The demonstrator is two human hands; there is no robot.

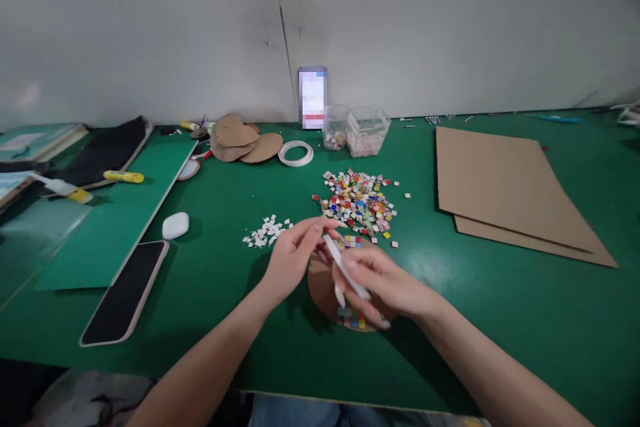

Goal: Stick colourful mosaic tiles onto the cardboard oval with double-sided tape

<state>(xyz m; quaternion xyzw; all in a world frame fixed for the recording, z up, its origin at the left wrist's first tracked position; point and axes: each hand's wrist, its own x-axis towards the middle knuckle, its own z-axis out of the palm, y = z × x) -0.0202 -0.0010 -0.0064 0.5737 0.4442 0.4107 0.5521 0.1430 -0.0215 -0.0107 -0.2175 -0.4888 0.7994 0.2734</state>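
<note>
Over a round piece of brown cardboard point(320, 287), my right hand point(383, 277) is closed around a narrow, flat white strip point(345, 268). My left hand point(295, 250) is beside the strip's far end, thumb and fingers pinched together; whatever may be between them is too small to make out. Small coloured mosaic tiles point(353, 241) sit in rows on the cardboard at its far edge, with more tiles at its near edge. My hands hide much of the disc. A heap of loose mosaic tiles point(357, 200) lies just beyond it.
Small white pieces point(265, 232) are scattered left of my hands. Behind are clear containers point(369, 130), a lit phone point(313, 99), a white coil point(295, 153) and cardboard shapes point(263, 147). Cardboard sheets point(500, 173) lie right; a dark phone point(125, 293) and white case point(175, 225) lie left.
</note>
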